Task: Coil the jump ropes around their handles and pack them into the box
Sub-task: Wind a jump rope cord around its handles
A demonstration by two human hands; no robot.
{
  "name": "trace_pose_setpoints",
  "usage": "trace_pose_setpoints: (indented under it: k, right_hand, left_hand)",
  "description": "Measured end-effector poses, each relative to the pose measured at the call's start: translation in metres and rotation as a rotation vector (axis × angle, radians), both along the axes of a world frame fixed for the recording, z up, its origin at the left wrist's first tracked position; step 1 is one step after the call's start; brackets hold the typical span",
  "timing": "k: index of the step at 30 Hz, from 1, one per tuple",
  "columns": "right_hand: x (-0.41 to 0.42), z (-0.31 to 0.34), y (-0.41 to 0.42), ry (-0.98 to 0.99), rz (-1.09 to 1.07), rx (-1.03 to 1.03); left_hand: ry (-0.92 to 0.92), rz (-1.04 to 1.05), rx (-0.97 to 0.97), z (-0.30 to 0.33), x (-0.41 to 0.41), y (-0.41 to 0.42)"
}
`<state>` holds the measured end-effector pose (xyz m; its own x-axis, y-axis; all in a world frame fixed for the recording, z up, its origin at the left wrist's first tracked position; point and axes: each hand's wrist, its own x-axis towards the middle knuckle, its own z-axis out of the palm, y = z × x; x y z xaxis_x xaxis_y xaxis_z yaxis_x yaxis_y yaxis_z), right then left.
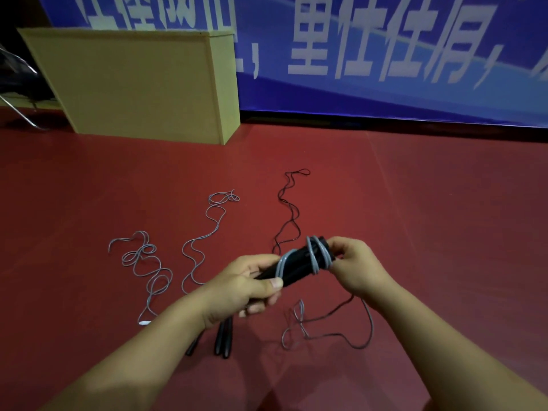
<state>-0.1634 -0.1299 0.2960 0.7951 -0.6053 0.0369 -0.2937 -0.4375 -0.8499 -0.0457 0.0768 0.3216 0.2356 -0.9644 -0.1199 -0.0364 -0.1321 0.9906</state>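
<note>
My left hand grips the lower end of a pair of black handles held together above the floor. A grey rope is wound a few turns around their upper end. My right hand pinches that rope at the handles' tip. The rope's loose tail hangs down from my right hand to the red floor, where it lies in loops. Other ropes lie loose on the floor: a grey one at the left, another grey one beside it and a black one further back.
More black handles lie on the floor under my left forearm. A yellow box-like cabinet stands at the back left. Behind it a blue banner with white characters covers the wall. Metal tubing shows at the far left.
</note>
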Motion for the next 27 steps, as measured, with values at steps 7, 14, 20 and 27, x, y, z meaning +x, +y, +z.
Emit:
trace_pose_setpoints:
  k: [7,14,20,27]
  right_hand:
    - [0.005,0.003,0.024,0.125,0.257,0.067]
    - [0.008,0.008,0.029,0.203,0.268,-0.074]
    - [0.013,0.003,0.035,0.273,0.175,0.067]
    - [0.01,0.004,0.031,0.417,0.151,-0.167]
  left_hand:
    - [0.056,0.426,0.019,-0.012,0.012,-0.005]
    - [-0.22,0.712,0.143,-0.039,0.034,-0.008]
    - [-0.572,0.761,0.359,-0.053,0.042,-0.015]
    - [-0.806,0.809,0.512,-0.061,0.046,-0.019]
